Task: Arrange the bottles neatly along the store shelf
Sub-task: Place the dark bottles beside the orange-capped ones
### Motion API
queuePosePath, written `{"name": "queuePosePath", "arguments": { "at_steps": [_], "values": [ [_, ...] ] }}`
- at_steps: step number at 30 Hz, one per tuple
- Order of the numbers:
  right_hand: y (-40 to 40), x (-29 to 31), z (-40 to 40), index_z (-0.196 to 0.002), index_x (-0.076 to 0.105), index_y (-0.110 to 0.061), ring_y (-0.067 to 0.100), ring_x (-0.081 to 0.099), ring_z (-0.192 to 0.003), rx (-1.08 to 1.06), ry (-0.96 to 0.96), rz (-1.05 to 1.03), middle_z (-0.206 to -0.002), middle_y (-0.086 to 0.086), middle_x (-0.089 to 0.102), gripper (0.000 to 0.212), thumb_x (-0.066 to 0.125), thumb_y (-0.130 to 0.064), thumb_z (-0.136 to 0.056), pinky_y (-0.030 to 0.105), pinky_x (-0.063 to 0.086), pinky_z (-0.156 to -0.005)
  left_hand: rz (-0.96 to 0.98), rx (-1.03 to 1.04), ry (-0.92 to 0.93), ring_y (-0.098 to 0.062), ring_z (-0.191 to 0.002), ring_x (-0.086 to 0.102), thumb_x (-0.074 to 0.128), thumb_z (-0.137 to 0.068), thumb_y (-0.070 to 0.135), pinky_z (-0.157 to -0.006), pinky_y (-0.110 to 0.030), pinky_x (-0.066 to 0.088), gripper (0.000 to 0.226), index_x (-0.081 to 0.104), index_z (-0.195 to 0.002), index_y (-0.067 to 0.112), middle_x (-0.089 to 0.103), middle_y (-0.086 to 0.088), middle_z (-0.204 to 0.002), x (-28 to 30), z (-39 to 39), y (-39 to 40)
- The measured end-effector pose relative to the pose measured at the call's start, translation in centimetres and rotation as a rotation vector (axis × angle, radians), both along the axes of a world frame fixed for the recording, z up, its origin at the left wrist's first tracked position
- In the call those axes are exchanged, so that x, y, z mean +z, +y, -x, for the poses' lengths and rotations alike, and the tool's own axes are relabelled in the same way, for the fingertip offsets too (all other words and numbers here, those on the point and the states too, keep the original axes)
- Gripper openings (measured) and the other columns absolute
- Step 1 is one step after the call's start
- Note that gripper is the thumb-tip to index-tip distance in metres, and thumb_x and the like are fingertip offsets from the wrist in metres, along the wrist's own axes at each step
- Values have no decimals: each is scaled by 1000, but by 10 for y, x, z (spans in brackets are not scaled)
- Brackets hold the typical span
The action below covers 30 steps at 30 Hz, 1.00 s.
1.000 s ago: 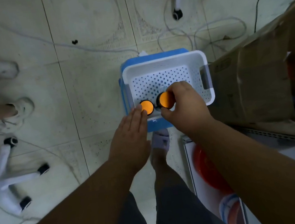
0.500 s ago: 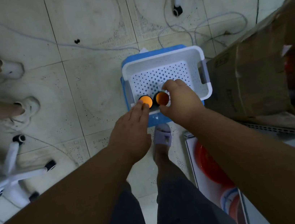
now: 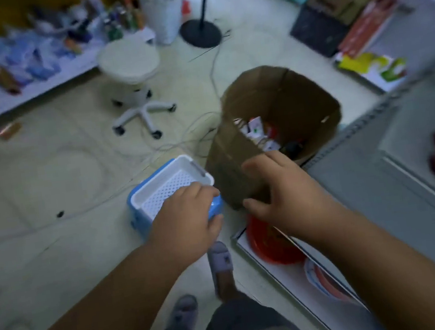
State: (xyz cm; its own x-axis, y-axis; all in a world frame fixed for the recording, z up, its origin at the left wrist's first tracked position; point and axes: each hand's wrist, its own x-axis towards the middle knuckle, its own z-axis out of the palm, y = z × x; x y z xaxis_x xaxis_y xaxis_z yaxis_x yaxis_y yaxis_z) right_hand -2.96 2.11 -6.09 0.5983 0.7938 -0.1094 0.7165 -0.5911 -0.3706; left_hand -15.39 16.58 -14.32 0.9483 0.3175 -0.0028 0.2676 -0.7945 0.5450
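The view is motion-blurred. A white perforated basket sits on a blue box on the floor. No bottles show in this frame. My left hand is over the basket's near right corner with its fingers curled downward, hiding whatever lies beneath it. My right hand hovers in front of a brown cardboard box, thumb and fingers spread apart and bent. Only cardboard shows between them. A grey store shelf runs along the right.
A white wheeled stool and a black stand base stand behind the basket, with cables across the tiles. A low shelf of goods lines the back left. A red round item lies below the grey shelf. My slippered feet are below.
The view has swung up and right. Both hands have left the two orange-capped bottles' spot; the right hand moved off the basket toward the cardboard box. The orange caps are out of sight.
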Motion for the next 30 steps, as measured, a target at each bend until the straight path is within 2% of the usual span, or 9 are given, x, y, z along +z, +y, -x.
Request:
{"name": "queuePosePath", "arguments": {
  "at_steps": [3, 6, 10, 16, 21, 24, 30],
  "values": [
    [-66, 34, 24, -125, 51, -32, 4, 47, -108, -185, -26, -23, -121, -13, 46, 54, 74, -38, -77, 25, 45, -88, -68, -171, -43, -28, -99, 57, 65, -87, 38, -81, -44, 50, 38, 60, -121, 22, 58, -2, -108, 40, -13, -36],
    [-132, 68, 48, -125, 50, -33, -4, 44, -103, -324, -24, -85, -114, -20, 42, 55, 75, -41, -76, 20, 42, -90, -101, -359, -71, -22, -107, 52, 61, -90, 42, -86, -39, 47, 41, 54, -128, 27, 55, 1, -116, 76, -24, -88],
    [-225, 103, 77, -123, 50, -35, -2, 45, -103, -507, -95, -162, -112, -21, 42, 52, 72, -45, -77, 28, 46, -92, -136, -581, -159, -21, -110, 52, 60, -90, 44, -92, -39, 46, 44, 52, -130, 28, 55, 4, -119, 119, -42, -169],
    [-379, 136, 127, -126, 51, -35, -6, 44, -106, -824, -226, -245, -113, -25, 43, 49, 68, -44, -81, 24, 44, -96, -151, -802, -292, -24, -106, 56, 64, -88, 41, -90, -40, 47, 40, 58, -123, 22, 60, 1, -113, 161, -55, -324],
    [-511, 149, 173, -125, 50, -36, -1, 48, -109, -994, -291, -216, -115, -23, 44, 49, 67, -46, -81, 31, 47, -95, -71, -922, -298, -21, -113, 53, 53, -90, 47, -94, -38, 45, 43, 55, -127, 25, 59, 4, -119, 160, -35, -479],
    [-572, 154, 187, -125, 51, -34, -2, 47, -108, -1050, -310, -199, -113, -23, 44, 48, 68, -45, -82, 27, 47, -94, -61, -983, -260, -14, -121, 45, 52, -94, 48, -100, -31, 39, 45, 47, -135, 30, 52, 9, -130, 155, -25, -551],
    [-627, 152, 154, -122, 53, -31, -1, 47, -105, -1044, -287, -264, -110, -19, 46, 43, 68, -41, -83, 23, 44, -90, -102, -904, -198, -14, -123, 44, 53, -94, 48, -101, -32, 39, 47, 46, -137, 29, 50, 8, -132, 148, -47, -600]
  ]
}}
